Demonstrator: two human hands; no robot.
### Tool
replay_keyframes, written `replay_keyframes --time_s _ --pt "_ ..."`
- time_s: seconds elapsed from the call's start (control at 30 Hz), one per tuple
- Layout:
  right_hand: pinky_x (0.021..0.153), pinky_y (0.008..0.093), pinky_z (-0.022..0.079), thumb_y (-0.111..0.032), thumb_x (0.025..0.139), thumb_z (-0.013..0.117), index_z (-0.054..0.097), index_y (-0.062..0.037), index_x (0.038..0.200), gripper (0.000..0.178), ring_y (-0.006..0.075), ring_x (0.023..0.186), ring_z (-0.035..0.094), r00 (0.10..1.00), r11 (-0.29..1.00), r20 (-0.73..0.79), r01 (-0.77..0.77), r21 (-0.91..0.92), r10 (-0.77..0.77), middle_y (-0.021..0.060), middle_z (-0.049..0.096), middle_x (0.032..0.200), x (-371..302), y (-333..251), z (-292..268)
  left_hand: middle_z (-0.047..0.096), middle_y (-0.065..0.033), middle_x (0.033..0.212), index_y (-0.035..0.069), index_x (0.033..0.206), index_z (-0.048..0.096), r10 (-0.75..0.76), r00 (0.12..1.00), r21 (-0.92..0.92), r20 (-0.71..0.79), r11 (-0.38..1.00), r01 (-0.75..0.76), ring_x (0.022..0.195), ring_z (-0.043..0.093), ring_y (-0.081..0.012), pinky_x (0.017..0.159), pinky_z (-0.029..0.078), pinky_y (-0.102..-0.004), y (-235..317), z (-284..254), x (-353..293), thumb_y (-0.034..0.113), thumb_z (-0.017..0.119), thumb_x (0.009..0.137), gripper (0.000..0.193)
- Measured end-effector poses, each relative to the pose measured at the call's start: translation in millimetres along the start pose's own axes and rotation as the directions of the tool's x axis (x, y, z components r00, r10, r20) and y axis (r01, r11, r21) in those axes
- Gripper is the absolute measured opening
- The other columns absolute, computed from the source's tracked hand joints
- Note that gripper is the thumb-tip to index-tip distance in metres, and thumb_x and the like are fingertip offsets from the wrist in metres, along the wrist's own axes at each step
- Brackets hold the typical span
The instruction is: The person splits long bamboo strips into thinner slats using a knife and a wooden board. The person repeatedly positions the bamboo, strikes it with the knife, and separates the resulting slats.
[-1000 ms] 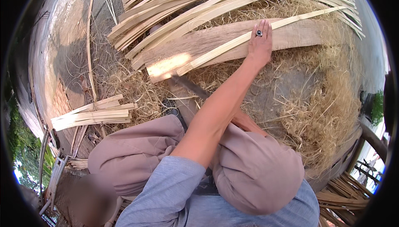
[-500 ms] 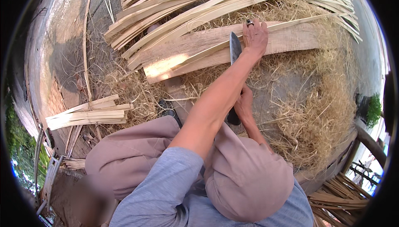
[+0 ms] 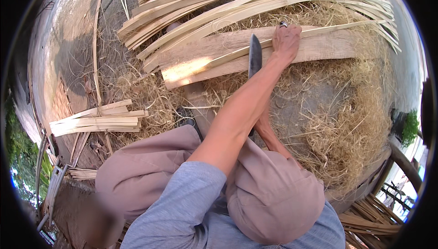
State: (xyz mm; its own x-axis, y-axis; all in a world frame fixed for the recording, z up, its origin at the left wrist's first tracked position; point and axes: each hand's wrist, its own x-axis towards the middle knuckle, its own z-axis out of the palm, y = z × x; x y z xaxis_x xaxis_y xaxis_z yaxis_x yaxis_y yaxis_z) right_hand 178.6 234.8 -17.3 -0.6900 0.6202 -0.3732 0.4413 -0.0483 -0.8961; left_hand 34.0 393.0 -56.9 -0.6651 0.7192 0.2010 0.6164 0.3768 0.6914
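Note:
A thin bamboo strip lies slantwise on a broad wooden board. My left hand, a ring on one finger, is closed on the strip over the board. My left forearm crosses over the right one. Beside the left hand, a long dark knife blade points away from me, its upper part over the board and strip. My right hand is mostly hidden beneath the left forearm. It holds the knife by its lower part, whose dark end shows just above my right knee.
Long split bamboo strips lie heaped beyond the board. Short strips are bundled at the left. Curly shavings cover much of the ground at the right. More strips lie at the lower right. My bent knees are close to the knife.
My left hand has shifted slightly right with its fingers more curled. The knife blade stands a little farther left, and the right hand is now more hidden by the left forearm.

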Motion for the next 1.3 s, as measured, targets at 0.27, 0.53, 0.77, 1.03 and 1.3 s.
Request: replay_keyframes --time_s 0.27,0.53,0.77,1.03,1.3 --pt "0.104 0.0474 0.045 -0.025 0.09 0.074 0.059 0.0023 0.125 0.047 0.0316 0.121 0.058 0.96 0.991 0.279 -0.034 0.131 -0.004 0.0217 0.064 0.125 -4 26 10 0.067 -0.0103 0.09 0.005 0.087 0.065 -0.05 0.999 -0.043 0.014 0.998 0.05 0.086 0.065 -0.0329 0.083 0.051 -0.0468 -2 -3 3 0.012 0.064 0.09 0.008" --pt "0.093 0.0426 0.052 -0.018 0.09 0.075 0.061 0.0019 0.12 0.038 0.0282 0.108 0.066 0.939 0.99 0.316 0.123 0.065 -0.138 0.0175 0.068 0.116 0 7 3 0.067 -0.0112 0.089 0.005 0.087 0.063 -0.058 0.996 -0.071 0.067 0.995 0.063 0.084 0.065 -0.034 0.083 0.051 -0.0478 -4 -3 0 0.014 0.063 0.091 0.009" --pt "0.09 0.0417 0.054 -0.018 0.092 0.072 0.064 0.002 0.118 0.034 0.0273 0.105 0.068 0.946 0.994 0.308 0.079 0.07 -0.097 0.0168 0.07 0.113 4 1 5 0.067 -0.0102 0.096 0.006 0.091 0.063 -0.009 0.999 -0.082 0.041 0.997 0.012 0.093 0.065 -0.0333 0.093 0.048 -0.049 -8 -3 1 0.018 0.063 0.093 0.013" --pt "0.092 0.042 0.053 -0.019 0.093 0.07 0.065 0.0022 0.119 0.033 0.0287 0.109 0.068 0.912 0.986 0.382 0.165 0.003 -0.153 0.0189 0.07 0.116 -5 -2 8 0.068 -0.0114 0.112 0.008 0.108 0.063 -0.038 0.983 -0.108 0.18 0.992 0.058 0.111 0.064 -0.0333 0.111 0.04 -0.056 -1 -15 -3 0.023 0.067 0.095 0.021" --pt "0.088 0.0401 0.055 -0.02 0.096 0.066 0.066 0.0024 0.119 0.032 0.0294 0.106 0.07 0.877 0.893 0.363 0.402 -0.2 -0.314 0.0198 0.072 0.113 -33 -54 12 0.068 -0.016 0.111 0.003 0.114 0.057 0.049 0.997 -0.117 0.068 0.992 -0.04 0.105 0.066 -0.034 0.113 0.038 -0.0548 -6 -20 -4 0.023 0.067 0.096 0.029"
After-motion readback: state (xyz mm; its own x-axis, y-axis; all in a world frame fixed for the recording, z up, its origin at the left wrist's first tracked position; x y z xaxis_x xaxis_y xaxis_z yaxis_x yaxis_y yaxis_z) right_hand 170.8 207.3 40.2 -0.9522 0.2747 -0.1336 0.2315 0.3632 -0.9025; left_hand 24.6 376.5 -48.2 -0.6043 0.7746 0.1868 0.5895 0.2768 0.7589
